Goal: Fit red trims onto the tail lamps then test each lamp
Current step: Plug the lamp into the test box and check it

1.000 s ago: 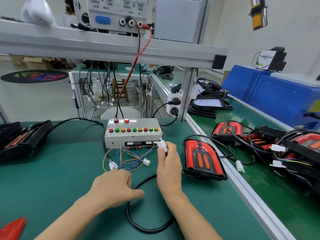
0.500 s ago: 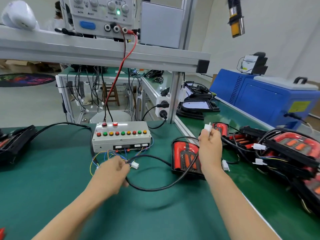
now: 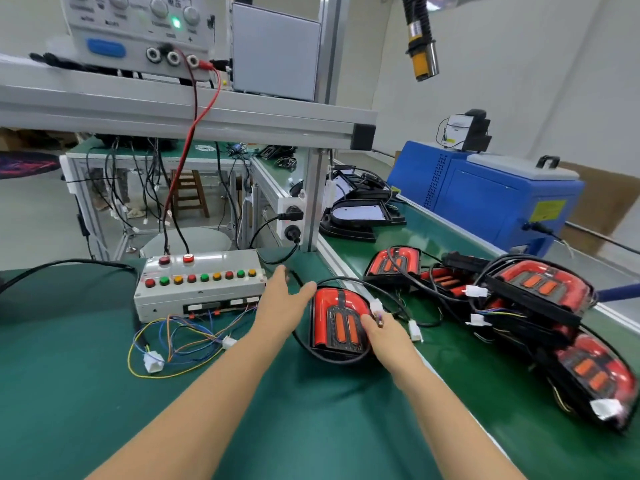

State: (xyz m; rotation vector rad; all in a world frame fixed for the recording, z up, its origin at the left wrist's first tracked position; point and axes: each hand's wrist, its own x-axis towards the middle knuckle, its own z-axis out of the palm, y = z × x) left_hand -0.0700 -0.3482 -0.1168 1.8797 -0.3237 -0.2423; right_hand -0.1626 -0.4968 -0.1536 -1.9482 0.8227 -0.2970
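Observation:
A red tail lamp point(image 3: 337, 318) in a black housing lies on the green mat, right of the grey test box point(image 3: 201, 289) with its row of coloured buttons. My left hand point(image 3: 282, 304) reaches toward the lamp's upper left edge, fingers spread, holding nothing. My right hand point(image 3: 384, 334) sits at the lamp's right edge and pinches the lamp's white connector point(image 3: 375, 305), which sticks up from my fingertips. The lamp's black cable point(image 3: 304, 344) loops around its left side and bottom. The test box's coloured wires end in loose white plugs point(image 3: 153, 362).
Several more tail lamps point(image 3: 540, 289) with tangled leads are piled on the right bench beyond the aluminium rail point(image 3: 346, 268). Black housings point(image 3: 360, 216) lie farther back, next to a blue machine point(image 3: 485, 202). A power supply point(image 3: 138, 32) stands on the overhead shelf.
My right hand has lowered the connector from above the far lamps to the near lamp's right edge. My left hand has left the wires by the test box and moved right toward the lamp.

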